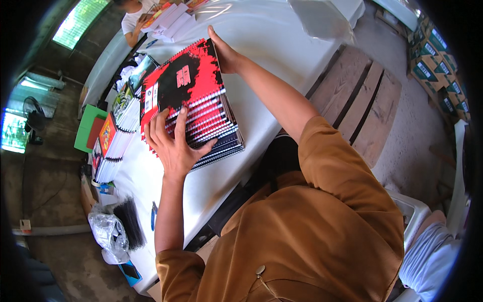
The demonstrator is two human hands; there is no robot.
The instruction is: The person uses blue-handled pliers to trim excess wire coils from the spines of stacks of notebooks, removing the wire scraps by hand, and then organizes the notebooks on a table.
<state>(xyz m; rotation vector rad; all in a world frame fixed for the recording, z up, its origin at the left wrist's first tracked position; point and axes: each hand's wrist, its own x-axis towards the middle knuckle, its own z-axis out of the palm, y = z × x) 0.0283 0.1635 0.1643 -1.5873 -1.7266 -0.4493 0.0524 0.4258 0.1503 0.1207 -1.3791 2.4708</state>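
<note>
Piled books (pixel 211 118) have coils; the left hand (pixel 173 146) spreads over them, right hand (pixel 227 56) hides its grip; what's left doesn't show.

Head-worn fisheye looks down on both hands (pixel 175 150) (pixel 227 57).

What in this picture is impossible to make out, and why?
All in the head view:
Right hand: most fingers hidden by the notebooks or the hand itself.
Top notebook's inside: hidden by its closed cover.
Co-worker: cut off by the upper edge.
Plastic bag: contents unclear through creases and glare.
</note>
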